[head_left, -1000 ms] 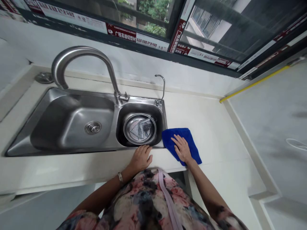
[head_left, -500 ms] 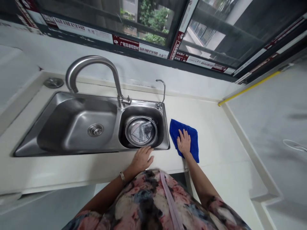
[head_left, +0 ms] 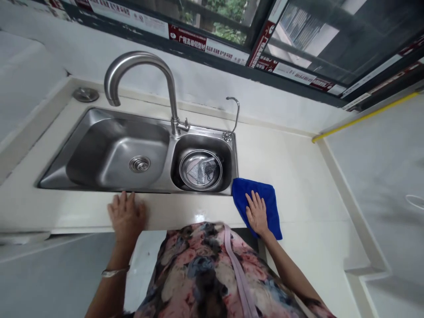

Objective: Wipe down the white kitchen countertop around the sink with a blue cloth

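Note:
Flat on a blue cloth (head_left: 272, 207), my right hand (head_left: 257, 213) presses down with its fingers stretched out. The cloth lies on the white countertop (head_left: 308, 185), its upper left corner touching the sink's right front corner. My left hand (head_left: 126, 216), slightly blurred, rests over the counter's front strip before the large sink basin (head_left: 99, 159); its fingers are apart and hold nothing. A silvery wristband (head_left: 115, 271) circles the left wrist.
In the small basin sits a round metal strainer (head_left: 185, 170) with a crumpled grey item in it. A tall curved faucet (head_left: 172, 95) rises behind the basins, with a thin spout (head_left: 237, 112) to its right. A yellow pipe (head_left: 364, 117) runs along the right wall.
My left hand has moved left along the counter's front edge, away from the small basin. My right hand and the blue cloth have shifted slightly toward me, and the view has tilted down.

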Motion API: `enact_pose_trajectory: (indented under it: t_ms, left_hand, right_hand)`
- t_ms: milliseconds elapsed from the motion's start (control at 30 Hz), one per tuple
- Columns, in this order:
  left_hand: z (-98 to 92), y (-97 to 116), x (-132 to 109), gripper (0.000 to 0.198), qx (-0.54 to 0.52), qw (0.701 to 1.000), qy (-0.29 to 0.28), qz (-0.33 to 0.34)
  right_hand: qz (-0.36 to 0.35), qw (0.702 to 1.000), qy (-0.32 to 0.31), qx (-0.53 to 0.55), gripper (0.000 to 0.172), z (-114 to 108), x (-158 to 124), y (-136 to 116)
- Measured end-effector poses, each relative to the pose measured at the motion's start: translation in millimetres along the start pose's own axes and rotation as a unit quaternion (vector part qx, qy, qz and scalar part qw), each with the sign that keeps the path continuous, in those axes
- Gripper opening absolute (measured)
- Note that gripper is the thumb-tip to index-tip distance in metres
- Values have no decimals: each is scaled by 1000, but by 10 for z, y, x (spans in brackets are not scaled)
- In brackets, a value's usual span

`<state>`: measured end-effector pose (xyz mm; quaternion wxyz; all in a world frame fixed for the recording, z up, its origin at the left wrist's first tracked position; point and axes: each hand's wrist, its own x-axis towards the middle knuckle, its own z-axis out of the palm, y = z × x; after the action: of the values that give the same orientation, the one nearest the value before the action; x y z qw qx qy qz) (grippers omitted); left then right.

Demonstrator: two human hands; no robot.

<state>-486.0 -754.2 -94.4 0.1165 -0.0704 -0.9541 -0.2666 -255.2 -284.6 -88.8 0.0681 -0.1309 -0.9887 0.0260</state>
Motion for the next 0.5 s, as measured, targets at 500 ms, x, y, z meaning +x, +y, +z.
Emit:
enact_pose_trajectory:
  t_ms: [500]
  left_hand:
    - [-63,182,-57,64,18,995,12,-100]
  right_hand:
    - [-190,975,-109,43,66,-188,198,-824]
